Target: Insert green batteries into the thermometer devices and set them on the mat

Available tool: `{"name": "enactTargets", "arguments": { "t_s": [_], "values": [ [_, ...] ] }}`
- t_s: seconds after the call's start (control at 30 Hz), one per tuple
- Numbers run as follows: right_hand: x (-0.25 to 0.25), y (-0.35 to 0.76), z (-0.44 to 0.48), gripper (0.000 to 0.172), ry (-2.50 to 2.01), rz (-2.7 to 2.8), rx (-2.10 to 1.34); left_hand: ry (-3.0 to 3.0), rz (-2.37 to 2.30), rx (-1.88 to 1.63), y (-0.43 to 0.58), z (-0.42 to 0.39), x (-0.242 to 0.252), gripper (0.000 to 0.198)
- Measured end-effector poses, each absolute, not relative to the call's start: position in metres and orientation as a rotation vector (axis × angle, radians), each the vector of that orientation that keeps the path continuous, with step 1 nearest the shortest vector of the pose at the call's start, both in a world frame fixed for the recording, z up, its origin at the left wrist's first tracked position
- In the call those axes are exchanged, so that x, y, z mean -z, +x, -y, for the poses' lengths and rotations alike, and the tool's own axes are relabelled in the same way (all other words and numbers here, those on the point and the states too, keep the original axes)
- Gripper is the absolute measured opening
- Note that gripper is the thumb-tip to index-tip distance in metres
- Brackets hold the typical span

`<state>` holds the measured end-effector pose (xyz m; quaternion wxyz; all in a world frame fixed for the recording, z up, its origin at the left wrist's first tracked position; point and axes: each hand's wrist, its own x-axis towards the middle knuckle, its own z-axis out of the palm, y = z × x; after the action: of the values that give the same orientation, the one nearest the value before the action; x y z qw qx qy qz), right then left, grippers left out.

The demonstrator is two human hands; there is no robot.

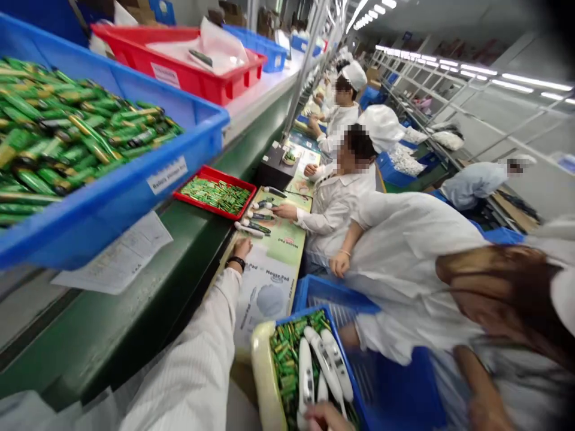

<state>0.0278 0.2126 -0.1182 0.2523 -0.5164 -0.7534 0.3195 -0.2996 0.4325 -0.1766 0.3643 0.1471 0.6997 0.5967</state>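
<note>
My left hand point(242, 247), with a dark band at the wrist, reaches over the workbench beside a row of white and dark pen-shaped devices point(258, 228). Its fingers are too small and hidden to show whether they hold anything. At the bottom edge, my right hand point(330, 416) is partly cut off. Its bent fingers grip the lower end of a white pen-shaped device point(306, 374). More white devices point(338, 362) lie beside it on green-and-gold batteries point(282, 347), in a blue bin point(335, 326) with a cream-coloured side.
A large blue bin point(206, 129) of batteries and a red bin point(238, 81) stand on the raised shelf at left. A shallow red tray point(245, 209) of batteries sits beyond my left hand. Printed mats point(263, 299) cover the bench. Several co-workers point(345, 215) sit close on the right.
</note>
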Motion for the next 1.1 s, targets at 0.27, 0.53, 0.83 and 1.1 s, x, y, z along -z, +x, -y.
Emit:
{"name": "enactTargets", "arguments": {
  "t_s": [0.27, 0.53, 0.83, 1.1],
  "values": [
    [0.117, 0.103, -0.097, 0.023, -1.682, 2.017, -0.673, 1.015, -1.866, -1.246, -0.225, -0.247, 0.107, 0.02],
    [0.13, 0.082, -0.157, 0.055, -1.898, 2.206, -0.405, 1.867, -2.004, -0.319, -0.077, -0.131, 0.103, 0.031],
    [0.137, 0.055, -0.188, 0.054, -2.179, 2.148, -0.281, 1.641, -2.227, -0.411, -0.078, -0.121, 0.098, 0.023],
    [0.137, 0.045, -0.202, 0.054, -2.115, 2.21, -0.315, 1.029, -1.775, -1.22, -0.138, -0.097, 0.102, 0.04]
  ]
}}
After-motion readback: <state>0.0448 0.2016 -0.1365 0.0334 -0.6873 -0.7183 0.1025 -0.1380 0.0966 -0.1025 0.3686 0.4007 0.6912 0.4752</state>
